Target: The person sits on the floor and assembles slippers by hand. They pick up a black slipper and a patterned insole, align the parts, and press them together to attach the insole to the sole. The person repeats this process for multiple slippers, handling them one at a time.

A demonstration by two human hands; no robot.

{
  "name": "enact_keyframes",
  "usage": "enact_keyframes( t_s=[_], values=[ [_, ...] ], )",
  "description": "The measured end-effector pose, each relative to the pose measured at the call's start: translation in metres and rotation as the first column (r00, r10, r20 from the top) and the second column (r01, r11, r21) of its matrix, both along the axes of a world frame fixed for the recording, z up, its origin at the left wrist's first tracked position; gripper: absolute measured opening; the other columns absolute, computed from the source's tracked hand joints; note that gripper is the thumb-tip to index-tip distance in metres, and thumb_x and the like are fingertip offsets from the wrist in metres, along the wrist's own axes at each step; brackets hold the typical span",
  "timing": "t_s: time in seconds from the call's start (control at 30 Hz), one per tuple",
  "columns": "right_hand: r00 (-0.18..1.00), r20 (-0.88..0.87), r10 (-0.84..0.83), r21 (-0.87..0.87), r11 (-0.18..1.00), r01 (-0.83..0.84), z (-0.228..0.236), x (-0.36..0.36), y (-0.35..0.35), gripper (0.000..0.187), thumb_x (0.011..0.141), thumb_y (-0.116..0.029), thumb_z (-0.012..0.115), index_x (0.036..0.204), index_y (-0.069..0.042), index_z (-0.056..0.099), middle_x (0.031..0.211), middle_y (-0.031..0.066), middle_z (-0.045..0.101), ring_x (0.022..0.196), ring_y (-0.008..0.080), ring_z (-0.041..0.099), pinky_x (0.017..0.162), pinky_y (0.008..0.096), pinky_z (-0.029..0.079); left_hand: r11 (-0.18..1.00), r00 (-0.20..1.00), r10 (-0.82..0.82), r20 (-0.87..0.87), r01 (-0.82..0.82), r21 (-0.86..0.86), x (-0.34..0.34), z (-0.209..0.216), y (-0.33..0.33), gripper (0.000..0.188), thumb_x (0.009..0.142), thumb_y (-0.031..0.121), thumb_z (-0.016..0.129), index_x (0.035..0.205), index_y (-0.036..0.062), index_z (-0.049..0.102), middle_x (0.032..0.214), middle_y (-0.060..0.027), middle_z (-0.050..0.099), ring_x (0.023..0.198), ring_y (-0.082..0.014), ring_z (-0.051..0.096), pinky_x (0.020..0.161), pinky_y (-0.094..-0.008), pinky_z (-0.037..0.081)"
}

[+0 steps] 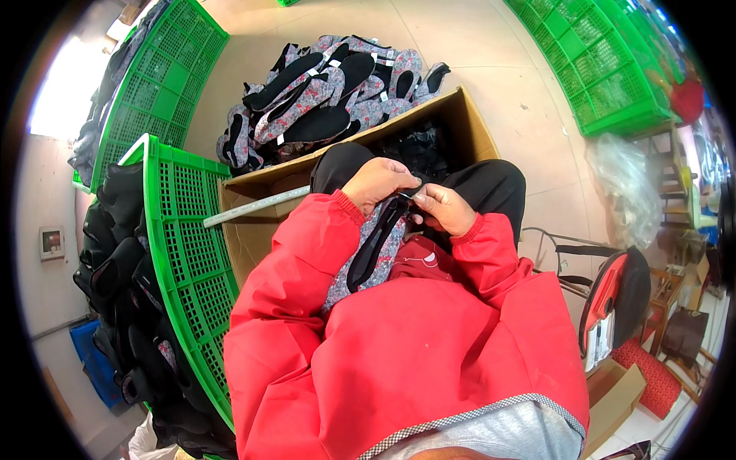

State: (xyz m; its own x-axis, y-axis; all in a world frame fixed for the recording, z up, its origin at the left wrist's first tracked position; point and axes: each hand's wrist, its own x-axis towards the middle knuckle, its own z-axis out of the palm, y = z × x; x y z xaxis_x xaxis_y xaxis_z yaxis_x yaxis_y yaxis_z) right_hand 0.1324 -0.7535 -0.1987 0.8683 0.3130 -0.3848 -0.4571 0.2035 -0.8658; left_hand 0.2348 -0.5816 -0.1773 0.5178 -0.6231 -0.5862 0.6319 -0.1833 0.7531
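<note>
A grey patterned fabric slipper (363, 257) with a black-edged opening lies lengthwise over my lap. Its far end is pinched between my two hands, above my knees. My left hand (376, 182) is closed, with its thumb and fingertips on the black edge. Close beside it, my right hand (446, 209) is closed too, pressing the other side of that end. A small white bit shows between the fingertips, too small to make out. My fingers cover the end of the slipper.
Just beyond my knees stands an open cardboard box (479, 126) with black pieces inside. A grey strip like a ruler (257, 207) lies across its left side. Behind it is a heap of similar slippers (307, 96). Green crates (192, 230) stand left, another (594, 69) far right.
</note>
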Motion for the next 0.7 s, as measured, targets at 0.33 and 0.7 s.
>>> enact_keyframes(
  t_s=[0.33,0.7],
  values=[
    [1.0,-0.023,-0.005,0.012,1.0,0.005,-0.003,0.001,0.0,0.022,0.099,-0.028,0.052,0.096,-0.007,0.056,0.074,-0.0002,0.058,0.051,0.0039,0.036,0.046,0.0187,0.027,1.0,0.999,0.024,-0.037,-0.024,0.002,-0.001,0.001,-0.001,0.013,0.085,0.009,0.066,0.076,-0.0001,0.064,0.069,-0.0058,0.063,0.056,-0.0126,0.059,0.054,-0.025,0.049],
    [0.987,-0.069,-0.144,0.036,0.988,0.147,-0.01,-0.009,-0.007,0.024,0.1,-0.029,0.05,0.098,-0.006,0.057,0.074,0.0023,0.058,0.05,0.0041,0.036,0.044,0.0179,0.025,0.981,0.945,0.173,0.278,-0.191,0.04,-0.007,-0.013,-0.003,0.019,0.09,0.014,0.062,0.092,-0.0036,0.068,0.073,-0.0049,0.064,0.065,-0.0104,0.059,0.063,-0.0222,0.05]
  ],
)
